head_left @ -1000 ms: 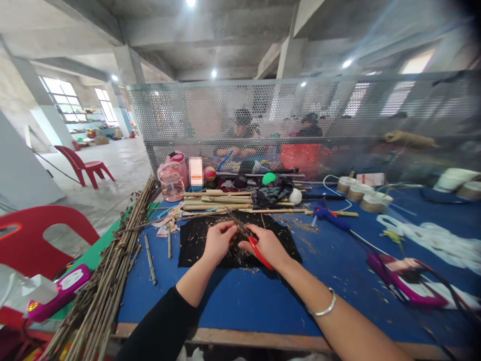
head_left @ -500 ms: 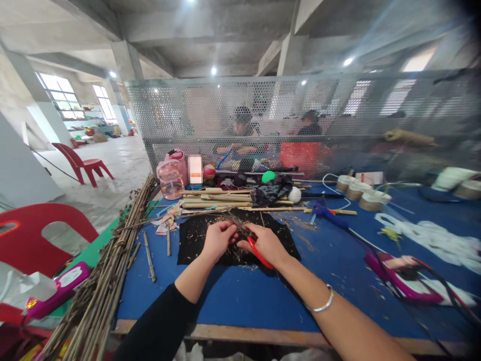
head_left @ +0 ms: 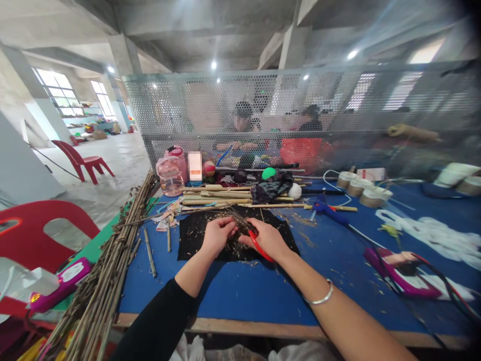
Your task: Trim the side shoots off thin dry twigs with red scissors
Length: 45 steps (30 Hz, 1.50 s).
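My right hand [head_left: 269, 239] is closed around red-handled scissors [head_left: 260, 247], whose dark blades point up and left over a black cloth [head_left: 191, 239]. To their left, my left hand [head_left: 218, 238] is closed, thumb and fingertips pinched together near the blades. Whatever sits between those fingertips is too small to make out. Pale plant scraps lie scattered on the cloth beneath both hands. A thin twig [head_left: 188, 212] crosses just beyond the cloth's far edge.
A long bundle of dry stalks [head_left: 108, 265] lies along the table's left side. Cut bamboo sticks [head_left: 218, 195], a pink water jug [head_left: 171, 175] and a white ball [head_left: 295, 191] stand at the back. Purple power strips [head_left: 398, 281] lie right; a perforated metal screen [head_left: 210, 110] closes the far side.
Both hands stay over the black cloth, with the scissors kept in the right. The fingers shift only slightly, and the whole view has moved a little.
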Tool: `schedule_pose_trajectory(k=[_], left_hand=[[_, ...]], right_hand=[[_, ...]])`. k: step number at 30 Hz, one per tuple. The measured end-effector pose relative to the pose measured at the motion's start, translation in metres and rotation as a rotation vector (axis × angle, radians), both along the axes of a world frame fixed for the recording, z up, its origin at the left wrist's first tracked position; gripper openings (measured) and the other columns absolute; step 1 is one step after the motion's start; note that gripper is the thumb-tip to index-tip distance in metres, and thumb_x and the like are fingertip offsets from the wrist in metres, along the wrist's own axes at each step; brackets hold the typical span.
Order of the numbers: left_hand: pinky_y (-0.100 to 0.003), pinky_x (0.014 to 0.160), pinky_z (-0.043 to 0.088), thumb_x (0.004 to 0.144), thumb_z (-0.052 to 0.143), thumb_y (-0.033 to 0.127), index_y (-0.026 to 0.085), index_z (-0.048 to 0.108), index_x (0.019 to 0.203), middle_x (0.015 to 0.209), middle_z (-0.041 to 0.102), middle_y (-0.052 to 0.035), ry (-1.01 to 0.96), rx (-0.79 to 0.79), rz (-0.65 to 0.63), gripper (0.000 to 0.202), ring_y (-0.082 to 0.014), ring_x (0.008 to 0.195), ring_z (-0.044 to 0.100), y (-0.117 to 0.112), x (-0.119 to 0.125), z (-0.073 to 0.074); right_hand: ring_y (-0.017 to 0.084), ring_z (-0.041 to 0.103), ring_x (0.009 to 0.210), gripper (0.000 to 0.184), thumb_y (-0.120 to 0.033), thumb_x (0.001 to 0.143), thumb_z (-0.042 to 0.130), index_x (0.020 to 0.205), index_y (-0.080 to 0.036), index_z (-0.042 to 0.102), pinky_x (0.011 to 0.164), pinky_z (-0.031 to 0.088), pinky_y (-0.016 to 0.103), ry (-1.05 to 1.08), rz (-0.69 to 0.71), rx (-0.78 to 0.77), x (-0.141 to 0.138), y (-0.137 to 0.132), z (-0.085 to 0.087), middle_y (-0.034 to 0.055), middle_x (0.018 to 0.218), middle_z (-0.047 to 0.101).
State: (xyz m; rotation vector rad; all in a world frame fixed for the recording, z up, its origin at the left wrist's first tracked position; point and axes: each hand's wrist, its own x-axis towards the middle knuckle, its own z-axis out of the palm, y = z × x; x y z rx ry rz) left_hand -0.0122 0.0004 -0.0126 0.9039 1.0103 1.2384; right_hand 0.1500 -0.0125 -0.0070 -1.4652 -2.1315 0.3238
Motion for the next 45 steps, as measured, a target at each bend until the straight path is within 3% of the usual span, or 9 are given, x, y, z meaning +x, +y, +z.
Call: schedule_pose_trajectory(k=[3,6,16,28,34,40,45], left_hand=[[-0.019,0.058,0.046,0.063,0.07,0.017,0.011,0.068,0.075,0.068,0.065,-0.0037,-0.029,-0.008,-0.007,0.014,-0.0087,0.06,0.058,-0.001,-0.001,0.002],[-0.018,0.055,0.045,0.062,0.07,0.018,0.01,0.067,0.071,0.063,0.063,-0.0027,-0.011,-0.004,-0.036,0.012,-0.0075,0.056,0.055,-0.001,-0.002,0.003],[-0.018,0.052,0.044,0.062,0.069,0.025,0.011,0.063,0.065,0.057,0.059,-0.0004,0.017,-0.018,-0.063,0.016,-0.0067,0.051,0.053,-0.002,-0.001,0.002],[-0.017,0.043,0.037,0.064,0.063,0.031,0.012,0.059,0.058,0.046,0.052,0.0025,0.154,0.018,-0.072,0.021,-0.005,0.04,0.044,-0.001,-0.003,0.0],[-0.016,0.046,0.04,0.065,0.065,0.025,0.01,0.063,0.064,0.05,0.054,0.0019,0.081,-0.013,-0.063,0.015,-0.0047,0.044,0.047,-0.001,-0.002,-0.001],[-0.017,0.055,0.046,0.065,0.068,0.013,0.009,0.067,0.076,0.061,0.061,-0.0021,-0.05,-0.068,0.019,0.012,-0.0048,0.051,0.054,-0.001,-0.003,0.007],[-0.015,0.055,0.047,0.067,0.068,0.012,0.008,0.065,0.074,0.063,0.062,-0.0038,-0.093,-0.1,0.059,0.009,-0.0055,0.054,0.057,-0.002,-0.004,0.012]], right_hand=[[0.021,0.057,0.095,0.058,-0.053,0.067,0.063,0.114,-0.02,0.051,0.079,0.043,0.031,-0.02,0.035,0.031,0.001,0.001,-0.003,0.0086,0.105,0.06],[0.021,0.056,0.094,0.059,-0.052,0.066,0.065,0.112,-0.02,0.051,0.08,0.043,0.031,-0.005,0.083,0.037,0.0,0.0,-0.003,0.0086,0.105,0.059],[0.018,0.059,0.079,0.038,-0.052,0.071,0.06,0.096,-0.023,0.059,0.067,0.041,0.025,0.073,0.102,-0.03,-0.005,-0.004,0.006,0.0036,0.09,0.065],[0.016,0.057,0.058,0.031,-0.051,0.075,0.054,0.084,-0.022,0.062,0.053,0.035,0.021,-0.008,0.081,-0.068,0.001,-0.003,0.002,0.0022,0.067,0.065],[0.014,0.054,0.052,0.035,-0.054,0.075,0.052,0.078,-0.02,0.062,0.05,0.034,0.021,0.005,0.081,-0.086,0.001,-0.001,0.0,0.0008,0.06,0.062],[0.017,0.059,0.06,0.038,-0.052,0.075,0.053,0.095,-0.021,0.062,0.057,0.04,0.024,0.015,0.024,-0.067,0.003,0.001,0.002,0.0032,0.069,0.066],[0.021,0.061,0.085,0.054,-0.055,0.067,0.061,0.11,-0.023,0.053,0.07,0.044,0.029,-0.048,0.004,-0.034,0.002,-0.001,0.004,0.006,0.098,0.065]])
